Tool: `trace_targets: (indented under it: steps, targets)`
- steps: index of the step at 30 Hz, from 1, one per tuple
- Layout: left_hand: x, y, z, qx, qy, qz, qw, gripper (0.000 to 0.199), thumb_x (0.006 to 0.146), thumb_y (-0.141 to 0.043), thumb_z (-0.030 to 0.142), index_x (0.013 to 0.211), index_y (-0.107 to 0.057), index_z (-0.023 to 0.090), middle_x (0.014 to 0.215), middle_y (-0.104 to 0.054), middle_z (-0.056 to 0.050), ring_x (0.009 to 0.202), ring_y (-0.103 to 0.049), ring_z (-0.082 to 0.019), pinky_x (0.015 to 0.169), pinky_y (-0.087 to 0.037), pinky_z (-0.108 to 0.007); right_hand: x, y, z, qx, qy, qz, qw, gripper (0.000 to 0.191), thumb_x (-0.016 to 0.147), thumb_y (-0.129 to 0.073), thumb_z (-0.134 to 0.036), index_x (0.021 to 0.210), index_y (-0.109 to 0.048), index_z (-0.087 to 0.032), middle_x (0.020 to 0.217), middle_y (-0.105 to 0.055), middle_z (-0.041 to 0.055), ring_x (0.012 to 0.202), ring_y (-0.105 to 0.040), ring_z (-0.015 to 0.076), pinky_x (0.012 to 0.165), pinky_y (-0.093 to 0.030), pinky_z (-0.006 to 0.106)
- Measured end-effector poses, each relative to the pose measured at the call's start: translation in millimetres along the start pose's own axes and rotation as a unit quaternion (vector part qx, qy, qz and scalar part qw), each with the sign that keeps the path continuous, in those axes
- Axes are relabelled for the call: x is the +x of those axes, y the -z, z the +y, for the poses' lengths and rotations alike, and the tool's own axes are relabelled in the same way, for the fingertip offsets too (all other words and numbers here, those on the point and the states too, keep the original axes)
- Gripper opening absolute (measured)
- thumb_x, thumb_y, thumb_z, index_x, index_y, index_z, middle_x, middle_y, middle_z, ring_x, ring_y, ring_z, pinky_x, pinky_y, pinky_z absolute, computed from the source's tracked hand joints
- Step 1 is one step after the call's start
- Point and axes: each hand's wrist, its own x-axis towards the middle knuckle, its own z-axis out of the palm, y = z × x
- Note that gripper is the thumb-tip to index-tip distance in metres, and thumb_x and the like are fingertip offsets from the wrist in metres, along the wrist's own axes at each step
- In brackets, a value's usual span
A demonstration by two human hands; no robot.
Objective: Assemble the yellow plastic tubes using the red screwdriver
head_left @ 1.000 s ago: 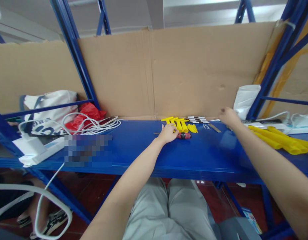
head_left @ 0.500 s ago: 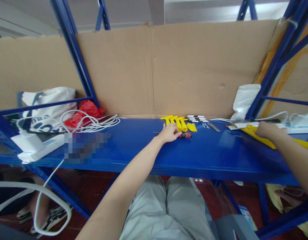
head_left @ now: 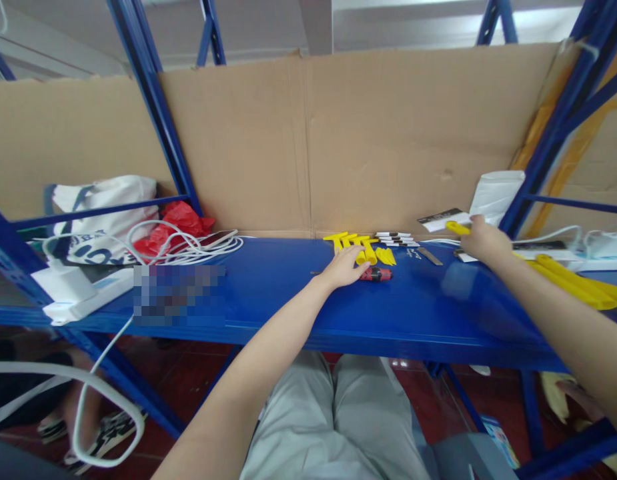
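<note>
My left hand [head_left: 344, 267] rests over the blue shelf with its thumb and fingers apart. Its fingers reach the near ends of several yellow T-shaped handles [head_left: 369, 253], and its thumb lies by a red and black screwdriver [head_left: 377, 275]. Small yellow flat pieces [head_left: 386, 257] lie just right of the handles. Over the right part of the shelf, my right hand [head_left: 483, 240] is closed on a yellow piece [head_left: 457, 228] and a black-and-white card [head_left: 441, 219], both sticking out to the left. Its fingertips are partly hidden.
Black-and-white strips [head_left: 395, 239], tiny silvery bits [head_left: 413, 254] and a flat metal strip [head_left: 430, 256] lie mid-shelf. Long yellow parts [head_left: 573, 283] are at right, near a white pouch [head_left: 495, 197]. Cables [head_left: 208, 248] and a power strip [head_left: 88, 297] occupy the left.
My right hand has moved left and up from the long yellow parts, carrying a yellow piece and a card. My left hand has shifted slightly right, its thumb spreading further.
</note>
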Motion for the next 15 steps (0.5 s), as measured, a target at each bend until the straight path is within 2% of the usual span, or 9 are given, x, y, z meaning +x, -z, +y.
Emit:
trace_targets:
  steps: [5, 9, 12, 15]
  targets:
    - [3.5, 2.9, -4.7, -0.058, 0.063, 0.047, 0.995, 0.058, 0.088, -0.053, 0.029, 0.143, -0.044, 0.012, 0.151, -0.043, -0.018, 0.142, -0.037, -0.03, 0.118, -0.02, -0.052, -9.4, -17.6, -65.7, 0.126, 0.109, 0.029, 0.986, 0.054, 0.083, -0.059, -0.021, 0.134, -0.045, -0.01, 0.115, -0.066, 0.0216, 0.101, -0.065, 0.03, 0.079, -0.048, 0.036]
    - [5.8, 2.6, -9.8, -0.106, 0.092, 0.077, 0.987, 0.066, 0.087, -0.054, 0.03, 0.147, -0.037, 0.01, 0.153, -0.038, -0.019, 0.144, -0.033, -0.028, 0.119, -0.021, -0.047, -14.0, -32.9, -107.0, 0.184, 0.152, 0.002, 0.971, 0.051, 0.083, -0.057, -0.02, 0.132, -0.048, -0.013, 0.114, -0.068, 0.0187, 0.103, -0.065, 0.03, 0.085, -0.049, 0.039]
    - [7.6, 0.4, -13.3, -0.141, 0.094, 0.094, 0.981, 0.065, 0.086, -0.057, 0.03, 0.146, -0.04, 0.01, 0.152, -0.041, -0.019, 0.142, -0.037, -0.028, 0.119, -0.023, -0.044, -19.9, -41.0, -122.3, 0.213, 0.18, -0.01, 0.96, 0.051, 0.082, -0.057, -0.019, 0.132, -0.049, -0.013, 0.112, -0.069, 0.0169, 0.104, -0.066, 0.029, 0.087, -0.049, 0.038]
    - [9.7, -3.7, -16.6, -0.177, 0.086, 0.114, 0.974, 0.06, 0.084, -0.058, 0.029, 0.141, -0.047, 0.013, 0.148, -0.047, -0.016, 0.139, -0.041, -0.028, 0.119, -0.023, -0.044, -27.6, -47.7, -124.6, 0.229, 0.201, -0.009, 0.952, 0.05, 0.08, -0.058, -0.018, 0.13, -0.052, -0.015, 0.11, -0.07, 0.0152, 0.102, -0.066, 0.0276, 0.088, -0.05, 0.038]
